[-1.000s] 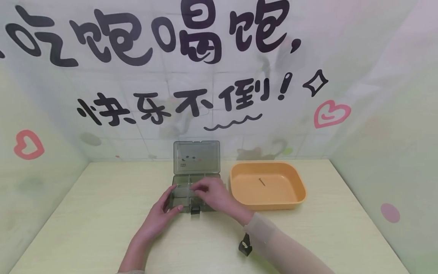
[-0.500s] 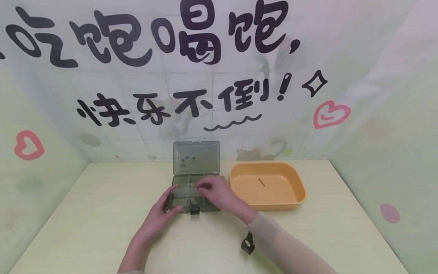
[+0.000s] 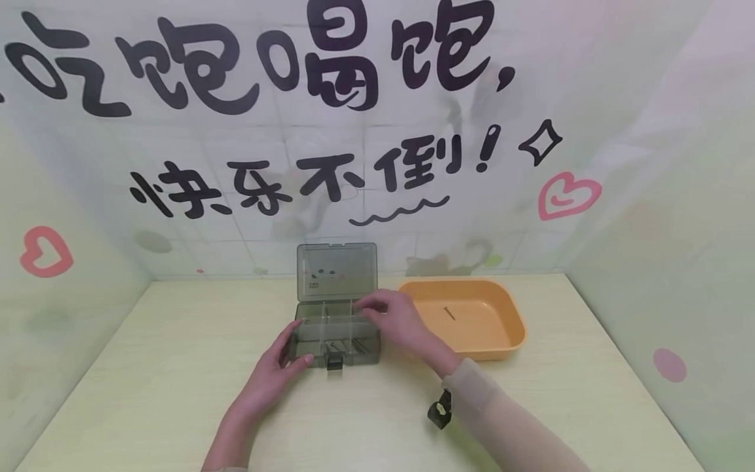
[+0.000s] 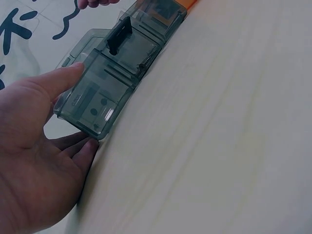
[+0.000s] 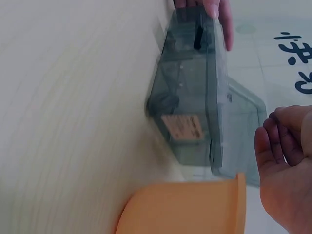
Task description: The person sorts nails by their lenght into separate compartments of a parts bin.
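A grey translucent compartment box (image 3: 307, 347) stands on the table with its lid (image 3: 337, 272) raised. My left hand (image 3: 271, 373) steadies its left side, thumb at the front wall and fingers along the side. Dark screws (image 3: 358, 345) lie in the front middle and front right compartments. My right hand (image 3: 398, 321) is over the box's back right corner, thumb and fingertips close together. In the right wrist view, a tiny dark spot shows at the right hand's fingertips (image 5: 271, 118); whether it is a held item is unclear. One screw (image 3: 449, 313) lies in the orange tray (image 3: 472, 354).
The orange tray stands just right of the box, its left part behind the right hand. A printed backdrop (image 3: 248, 137) rises along the table's (image 3: 330, 419) back edge, with side walls at left and right.
My right hand has moved right and back, from above the middle compartments to the box's right back corner, uncovering the front right screws. The left hand has stayed put.
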Available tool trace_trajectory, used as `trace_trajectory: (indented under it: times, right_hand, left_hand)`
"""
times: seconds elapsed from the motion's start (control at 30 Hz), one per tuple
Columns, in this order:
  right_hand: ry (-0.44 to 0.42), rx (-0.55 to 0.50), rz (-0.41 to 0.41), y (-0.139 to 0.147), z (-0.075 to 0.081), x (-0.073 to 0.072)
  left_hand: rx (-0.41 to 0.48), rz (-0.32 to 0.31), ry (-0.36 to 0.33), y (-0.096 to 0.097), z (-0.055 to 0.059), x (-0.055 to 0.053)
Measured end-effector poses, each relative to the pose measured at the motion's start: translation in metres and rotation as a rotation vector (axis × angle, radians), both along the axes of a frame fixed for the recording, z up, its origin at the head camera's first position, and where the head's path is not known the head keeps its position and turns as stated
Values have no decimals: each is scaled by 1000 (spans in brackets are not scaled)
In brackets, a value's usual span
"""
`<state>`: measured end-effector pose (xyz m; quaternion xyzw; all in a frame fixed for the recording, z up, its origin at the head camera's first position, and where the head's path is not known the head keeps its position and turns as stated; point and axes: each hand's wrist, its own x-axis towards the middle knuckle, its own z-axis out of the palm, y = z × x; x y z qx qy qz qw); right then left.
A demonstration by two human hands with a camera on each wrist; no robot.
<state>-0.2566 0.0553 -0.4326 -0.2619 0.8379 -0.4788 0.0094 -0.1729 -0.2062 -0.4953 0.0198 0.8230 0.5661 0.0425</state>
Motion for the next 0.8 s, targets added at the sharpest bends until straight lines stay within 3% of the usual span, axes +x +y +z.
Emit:
trace_trajectory:
  times: [0.23, 0.53, 0.8]
  right_hand:
    - [-53, -23, -89, 23, -8, -8]
    - [-18, -20, -177, 51, -15, -22]
    - [-77, -1, -236, 85, -17, -27]
  left_hand:
    - [-1, 5, -5, 1, 0, 0]
    - [2, -2, 1, 0, -2, -1]
    - [9, -5, 0, 0, -1, -1]
